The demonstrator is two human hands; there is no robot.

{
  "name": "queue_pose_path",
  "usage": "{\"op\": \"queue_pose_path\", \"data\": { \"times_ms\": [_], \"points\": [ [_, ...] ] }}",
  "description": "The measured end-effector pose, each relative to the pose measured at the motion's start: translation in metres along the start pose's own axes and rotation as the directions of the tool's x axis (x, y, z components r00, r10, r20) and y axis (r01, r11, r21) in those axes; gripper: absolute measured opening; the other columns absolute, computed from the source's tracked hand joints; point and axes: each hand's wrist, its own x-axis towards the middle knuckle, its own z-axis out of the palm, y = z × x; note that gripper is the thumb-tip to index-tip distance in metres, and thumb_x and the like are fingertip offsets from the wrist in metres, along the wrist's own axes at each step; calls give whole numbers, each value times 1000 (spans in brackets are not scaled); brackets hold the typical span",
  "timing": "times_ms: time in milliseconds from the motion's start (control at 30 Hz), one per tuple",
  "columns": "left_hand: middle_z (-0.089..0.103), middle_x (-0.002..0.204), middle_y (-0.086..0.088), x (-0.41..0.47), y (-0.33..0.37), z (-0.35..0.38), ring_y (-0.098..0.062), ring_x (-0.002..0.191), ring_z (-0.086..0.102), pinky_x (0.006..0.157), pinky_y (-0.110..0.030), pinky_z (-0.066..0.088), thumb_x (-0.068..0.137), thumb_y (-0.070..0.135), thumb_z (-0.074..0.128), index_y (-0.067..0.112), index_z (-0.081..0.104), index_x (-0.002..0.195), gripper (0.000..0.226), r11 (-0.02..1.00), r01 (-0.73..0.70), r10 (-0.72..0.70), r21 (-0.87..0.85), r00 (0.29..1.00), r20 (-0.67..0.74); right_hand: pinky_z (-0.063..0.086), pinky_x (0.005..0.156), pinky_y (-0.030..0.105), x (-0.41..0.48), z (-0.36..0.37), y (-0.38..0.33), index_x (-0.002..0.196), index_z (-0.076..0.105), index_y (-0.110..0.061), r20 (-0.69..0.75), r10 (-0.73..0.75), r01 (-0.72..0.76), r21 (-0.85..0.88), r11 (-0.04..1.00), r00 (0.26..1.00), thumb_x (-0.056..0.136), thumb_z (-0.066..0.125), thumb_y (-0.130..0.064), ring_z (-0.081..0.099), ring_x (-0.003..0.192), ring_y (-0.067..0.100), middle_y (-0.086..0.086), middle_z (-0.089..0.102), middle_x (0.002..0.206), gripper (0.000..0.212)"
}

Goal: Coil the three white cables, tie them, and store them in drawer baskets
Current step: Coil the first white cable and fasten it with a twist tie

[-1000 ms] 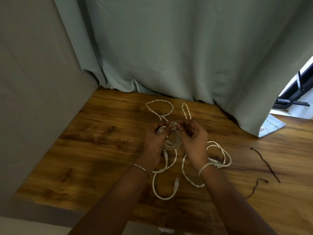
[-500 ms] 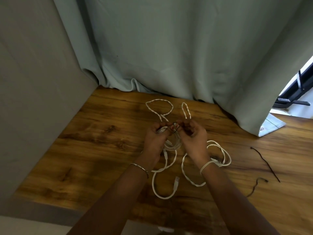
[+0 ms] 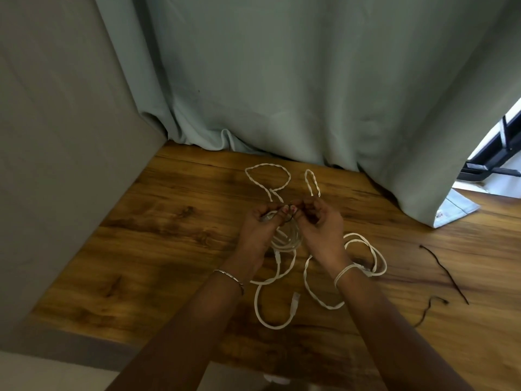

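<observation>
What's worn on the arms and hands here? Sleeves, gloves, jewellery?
No sleeves or gloves in view. The left hand has a thin silver bracelet at its wrist; the right hand has a pale band looped round its wrist.

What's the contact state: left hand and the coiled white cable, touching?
Touching. Head view: the left hand has its fingers curled round the top of the coiled white cable, and the cable's loops show just below the palm.
</observation>
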Motion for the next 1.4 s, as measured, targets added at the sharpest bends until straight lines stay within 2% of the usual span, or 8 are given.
{"op": "queue_pose_path", "data": {
  "times_ms": [400,567,767,900,1067,1133,1200,1400],
  "points": [
    [69,75,1,-2,5,-16,3,60,64,51,-9,44,82,12,71,2,69,100,21,1000,2,-1,-28,999,49,52,73,15,0,8,-6,95,67,-22,52,42,-42,-12,999,998,88,65,-12,66,83,2,-9,69,87,12],
    [69,61,8,1,2,-24,3,55,62,50,-10,44,84,8,67,-1,67,102,20,998,27,-24,-55,997,67,50,66,10,1,13,-10,93,68,-13,38,85,-90,123,988,996,84,69,-6,65,74,-3,-3,70,85,12],
    [69,71,2,5,0,-35,-6,64,62,66,-22,49,83,12,69,3,69,98,17,992,82,-73,-95,993,92,53,72,25,5,16,-12,90,69,-14,58,-83,91,-153,984,995,86,67,-13,65,80,9,-3,69,86,5],
    [66,75,-2,8,2,-41,-9,65,57,64,-22,46,84,12,68,2,69,100,19,990,107,-97,-94,990,100,48,70,29,11,20,-21,87,66,-12,99,-275,292,-362,885,956,84,66,-9,57,81,14,0,60,91,5],
    [66,91,-15,11,11,-51,-24,84,59,83,-41,49,77,18,75,1,68,104,33,980,154,-137,-124,981,139,50,68,36,20,30,-28,89,61,-9,151,-365,392,-451,802,919,85,61,-9,56,82,16,1,57,95,4],
    [67,87,-13,14,13,-55,-19,77,63,76,-33,54,81,15,72,-1,66,105,30,980,155,-134,-121,978,161,51,70,37,22,33,-29,91,61,-10,160,-382,412,-447,794,910,84,58,-7,56,84,15,1,59,95,9],
    [67,65,2,16,16,-61,-4,56,60,59,-21,49,85,11,67,4,66,98,15,985,142,-126,-92,978,168,51,72,34,23,38,-32,92,63,-10,157,-395,423,-415,805,905,82,57,-3,57,85,15,1,60,95,14],
    [67,62,10,26,21,-87,-1,58,56,63,-19,45,84,16,68,14,69,83,3,997,60,-49,-56,983,177,47,73,28,28,62,-43,99,66,-12,198,-326,380,-409,829,924,87,60,-10,59,85,15,3,67,94,13]
  ]
}}
